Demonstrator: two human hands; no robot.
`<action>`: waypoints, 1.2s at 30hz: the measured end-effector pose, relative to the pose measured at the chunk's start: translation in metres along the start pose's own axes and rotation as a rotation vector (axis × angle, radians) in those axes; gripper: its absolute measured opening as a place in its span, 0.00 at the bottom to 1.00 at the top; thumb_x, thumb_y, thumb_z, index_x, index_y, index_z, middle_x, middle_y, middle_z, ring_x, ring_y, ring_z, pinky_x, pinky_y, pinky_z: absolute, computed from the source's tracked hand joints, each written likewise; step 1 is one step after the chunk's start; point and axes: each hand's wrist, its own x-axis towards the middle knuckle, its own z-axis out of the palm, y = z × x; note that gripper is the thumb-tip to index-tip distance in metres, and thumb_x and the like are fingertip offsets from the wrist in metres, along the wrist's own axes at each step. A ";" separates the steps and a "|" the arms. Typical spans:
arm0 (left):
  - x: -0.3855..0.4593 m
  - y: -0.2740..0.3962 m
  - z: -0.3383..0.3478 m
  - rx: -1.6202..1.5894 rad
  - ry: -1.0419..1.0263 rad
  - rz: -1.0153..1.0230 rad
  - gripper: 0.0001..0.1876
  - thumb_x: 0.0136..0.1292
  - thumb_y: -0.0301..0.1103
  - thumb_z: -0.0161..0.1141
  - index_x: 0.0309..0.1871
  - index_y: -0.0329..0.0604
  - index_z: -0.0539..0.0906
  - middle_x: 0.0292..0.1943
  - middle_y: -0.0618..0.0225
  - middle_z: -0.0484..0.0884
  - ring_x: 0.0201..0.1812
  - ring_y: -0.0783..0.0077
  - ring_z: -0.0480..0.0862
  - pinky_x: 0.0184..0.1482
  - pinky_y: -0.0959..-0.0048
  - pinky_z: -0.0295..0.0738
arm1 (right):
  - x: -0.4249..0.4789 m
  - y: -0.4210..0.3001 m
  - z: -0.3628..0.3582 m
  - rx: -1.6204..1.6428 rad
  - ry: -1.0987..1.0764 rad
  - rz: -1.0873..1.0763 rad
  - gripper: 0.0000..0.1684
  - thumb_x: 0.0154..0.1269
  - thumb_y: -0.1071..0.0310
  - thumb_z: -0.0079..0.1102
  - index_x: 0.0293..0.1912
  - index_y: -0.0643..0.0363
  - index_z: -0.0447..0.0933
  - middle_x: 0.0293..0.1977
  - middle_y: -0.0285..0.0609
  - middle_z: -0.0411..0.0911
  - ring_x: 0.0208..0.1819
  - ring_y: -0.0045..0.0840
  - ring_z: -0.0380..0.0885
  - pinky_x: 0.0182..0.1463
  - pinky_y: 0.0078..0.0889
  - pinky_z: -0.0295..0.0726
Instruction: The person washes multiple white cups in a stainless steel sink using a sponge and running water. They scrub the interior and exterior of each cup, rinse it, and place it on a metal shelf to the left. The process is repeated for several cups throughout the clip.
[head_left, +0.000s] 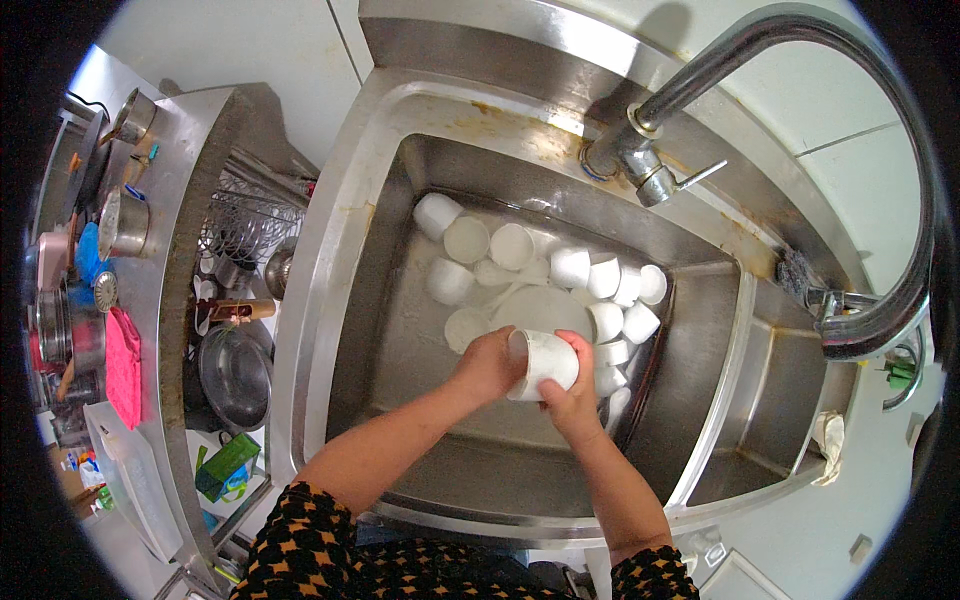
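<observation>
Over the large stainless steel sink basin (390, 352), my right hand (574, 394) grips a white ceramic cup (551, 365) tilted on its side, its thumb on the near wall and fingers round the far side. My left hand (487, 371) is at the cup's mouth on the left; its fingertips are hidden by the cup. Shallow cloudy water covers the basin floor. Several similar white cups stand and lie beyond and to the right, among them one cup (512, 246) with its round face up. A white plate (536, 309) and white spoons (517, 281) lie under the water.
A tall chrome faucet (649, 161) with a lever arches over the right side. A smaller basin (787, 390) adjoins on the right, with a pale cloth (829, 446) on its rim. To the left, a steel counter (169, 187) holds pots and a pink cloth (122, 367).
</observation>
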 end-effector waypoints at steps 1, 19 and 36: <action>0.003 0.018 -0.012 0.118 -0.045 -0.032 0.11 0.53 0.36 0.56 0.36 0.39 0.73 0.26 0.56 0.78 0.29 0.55 0.79 0.28 0.61 0.70 | -0.001 -0.002 -0.001 0.110 -0.015 0.105 0.34 0.48 0.58 0.59 0.53 0.59 0.58 0.38 0.43 0.68 0.30 0.26 0.72 0.26 0.22 0.72; -0.004 0.019 -0.004 -0.210 -0.176 -0.286 0.13 0.56 0.37 0.55 0.35 0.37 0.68 0.27 0.50 0.77 0.29 0.51 0.78 0.31 0.60 0.71 | 0.006 0.004 -0.002 0.230 -0.005 0.050 0.28 0.52 0.66 0.52 0.54 0.56 0.59 0.45 0.41 0.67 0.44 0.26 0.68 0.47 0.28 0.68; 0.004 0.007 -0.026 0.440 -0.141 0.266 0.13 0.55 0.33 0.51 0.44 0.43 0.73 0.31 0.58 0.79 0.34 0.55 0.78 0.38 0.62 0.72 | 0.014 0.008 -0.020 0.375 -0.172 0.622 0.27 0.59 0.43 0.42 0.50 0.53 0.63 0.35 0.37 0.72 0.29 0.22 0.73 0.18 0.21 0.71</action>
